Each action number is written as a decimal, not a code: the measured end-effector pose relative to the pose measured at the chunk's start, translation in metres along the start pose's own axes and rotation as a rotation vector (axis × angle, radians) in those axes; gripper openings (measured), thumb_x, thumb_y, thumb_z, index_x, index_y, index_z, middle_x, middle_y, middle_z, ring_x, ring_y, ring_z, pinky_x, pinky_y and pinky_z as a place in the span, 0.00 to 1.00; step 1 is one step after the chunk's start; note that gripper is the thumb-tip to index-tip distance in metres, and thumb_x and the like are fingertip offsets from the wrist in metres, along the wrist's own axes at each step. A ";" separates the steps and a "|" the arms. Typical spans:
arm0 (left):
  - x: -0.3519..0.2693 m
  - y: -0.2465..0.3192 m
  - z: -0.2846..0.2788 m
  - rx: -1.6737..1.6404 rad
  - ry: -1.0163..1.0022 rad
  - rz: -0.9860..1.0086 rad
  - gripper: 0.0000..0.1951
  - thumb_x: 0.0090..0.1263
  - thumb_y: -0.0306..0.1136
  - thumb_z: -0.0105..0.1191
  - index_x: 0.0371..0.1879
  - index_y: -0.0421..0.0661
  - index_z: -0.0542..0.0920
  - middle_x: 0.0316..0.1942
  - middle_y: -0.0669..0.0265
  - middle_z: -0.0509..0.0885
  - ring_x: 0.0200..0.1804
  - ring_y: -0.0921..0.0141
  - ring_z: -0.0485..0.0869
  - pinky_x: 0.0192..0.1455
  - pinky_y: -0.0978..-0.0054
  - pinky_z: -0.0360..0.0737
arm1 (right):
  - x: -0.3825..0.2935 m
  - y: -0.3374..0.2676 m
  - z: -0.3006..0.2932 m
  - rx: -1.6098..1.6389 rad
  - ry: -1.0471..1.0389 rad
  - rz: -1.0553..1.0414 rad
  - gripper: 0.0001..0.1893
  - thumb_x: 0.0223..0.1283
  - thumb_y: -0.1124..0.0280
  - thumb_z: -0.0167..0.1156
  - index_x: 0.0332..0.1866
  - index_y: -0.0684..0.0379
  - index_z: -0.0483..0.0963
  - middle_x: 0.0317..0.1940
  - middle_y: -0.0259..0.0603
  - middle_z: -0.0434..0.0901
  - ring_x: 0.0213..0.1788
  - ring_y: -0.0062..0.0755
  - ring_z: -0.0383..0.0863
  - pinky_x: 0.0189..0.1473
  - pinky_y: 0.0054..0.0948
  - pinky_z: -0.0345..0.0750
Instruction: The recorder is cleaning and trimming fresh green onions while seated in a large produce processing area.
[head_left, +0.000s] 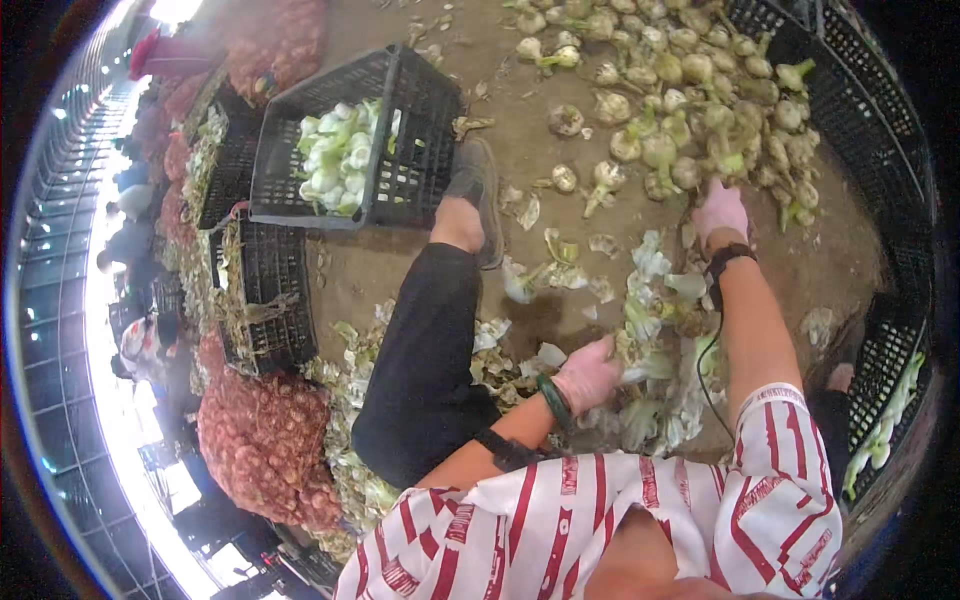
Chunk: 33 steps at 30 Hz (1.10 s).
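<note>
My left hand (592, 375), in a pink glove with a dark green bangle at the wrist, is low over a heap of loose garlic skins and leaves (646, 360). Its fingers curl at the edge of these scraps, and whether they grip anything is unclear. Farther forward, my right hand (721, 214), also gloved in pink, reaches to the near edge of a large pile of untrimmed garlic bulbs (712, 97). Its fingertips are hidden among the bulbs and shadow. A few single garlic bulbs (564, 178) lie on the earthen floor to the left of the pile.
A black plastic crate (427, 97) holding cleaned garlic (337, 161) tilts beside my shoe (474, 176). More black crates (274, 292) and red mesh sacks (259, 442) line the left. A crate wall (862, 112) borders the right. A cord (703, 375) hangs along my right forearm.
</note>
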<state>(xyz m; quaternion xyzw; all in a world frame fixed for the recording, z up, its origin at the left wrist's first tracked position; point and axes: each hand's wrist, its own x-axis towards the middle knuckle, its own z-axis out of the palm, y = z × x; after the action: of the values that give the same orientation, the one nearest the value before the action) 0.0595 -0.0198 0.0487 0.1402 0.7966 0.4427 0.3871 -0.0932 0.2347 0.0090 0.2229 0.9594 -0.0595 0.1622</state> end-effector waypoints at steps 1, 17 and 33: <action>-0.001 -0.001 0.006 -0.074 0.030 -0.095 0.13 0.59 0.30 0.48 0.42 0.40 0.74 0.38 0.51 0.79 0.41 0.59 0.78 0.44 0.68 0.74 | 0.000 0.001 0.001 -0.004 -0.003 -0.009 0.27 0.50 0.66 0.58 0.57 0.58 0.63 0.52 0.58 0.69 0.52 0.53 0.73 0.49 0.38 0.75; 0.051 0.008 -0.011 -0.284 0.306 0.137 0.06 0.62 0.29 0.50 0.29 0.40 0.77 0.22 0.61 0.77 0.24 0.69 0.76 0.26 0.72 0.72 | -0.140 0.004 0.021 2.046 -0.547 -0.034 0.31 0.49 0.83 0.58 0.62 0.62 0.58 0.49 0.41 0.72 0.49 0.31 0.74 0.51 0.29 0.74; 0.035 0.017 -0.020 -0.564 0.213 -0.018 0.08 0.63 0.32 0.51 0.30 0.39 0.77 0.19 0.68 0.77 0.19 0.77 0.73 0.19 0.80 0.68 | -0.184 -0.008 0.026 1.579 -0.108 -0.274 0.28 0.45 0.79 0.64 0.56 0.65 0.66 0.52 0.44 0.70 0.52 0.31 0.72 0.54 0.28 0.72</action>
<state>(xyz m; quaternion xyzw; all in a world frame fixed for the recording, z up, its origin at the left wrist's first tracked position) 0.0196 -0.0017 0.0512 -0.0269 0.6795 0.6552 0.3291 0.0669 0.1476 0.0467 0.1489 0.6439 -0.7505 -0.0060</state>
